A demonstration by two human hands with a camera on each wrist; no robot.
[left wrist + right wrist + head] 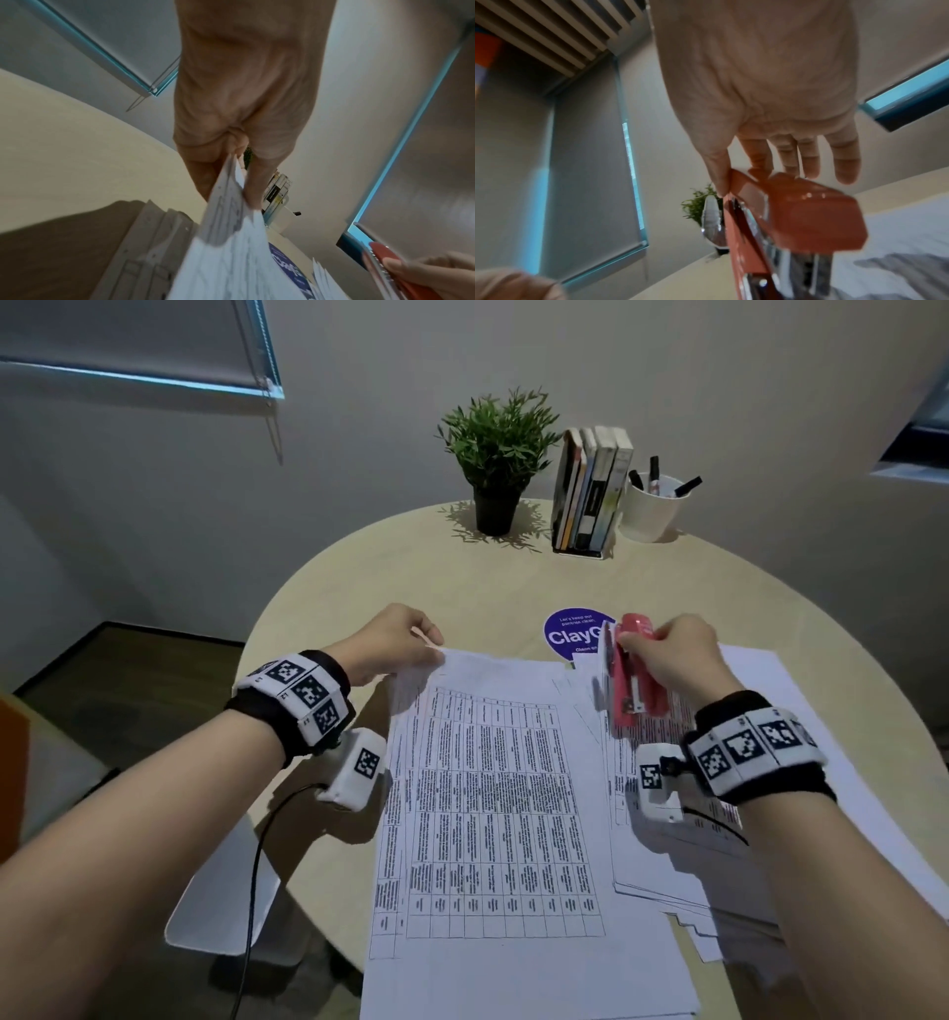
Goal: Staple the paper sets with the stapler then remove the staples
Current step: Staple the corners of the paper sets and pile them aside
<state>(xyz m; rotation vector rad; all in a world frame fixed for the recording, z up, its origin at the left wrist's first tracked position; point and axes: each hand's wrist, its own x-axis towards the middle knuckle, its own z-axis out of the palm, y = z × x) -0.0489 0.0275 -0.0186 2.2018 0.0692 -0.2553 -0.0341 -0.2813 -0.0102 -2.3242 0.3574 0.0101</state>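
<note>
A set of printed sheets (493, 793) with a table on top lies in front of me on the round table (411, 567). My left hand (395, 639) pinches its far left corner and lifts it a little; the left wrist view shows the raised paper corner (231, 182) between thumb and fingers. My right hand (672, 654) holds a red stapler (634, 675) in the air over the right-hand pile of paper (801, 711). In the right wrist view the stapler (808, 219) hangs from thumb and fingers, its metal end toward the left.
At the back of the table stand a potted plant (500, 459), a row of books (593, 490) in a holder and a white cup of pens (655, 505). A blue round sticker (572, 634) lies between my hands. A white chair seat (226, 891) sits below the table's left edge.
</note>
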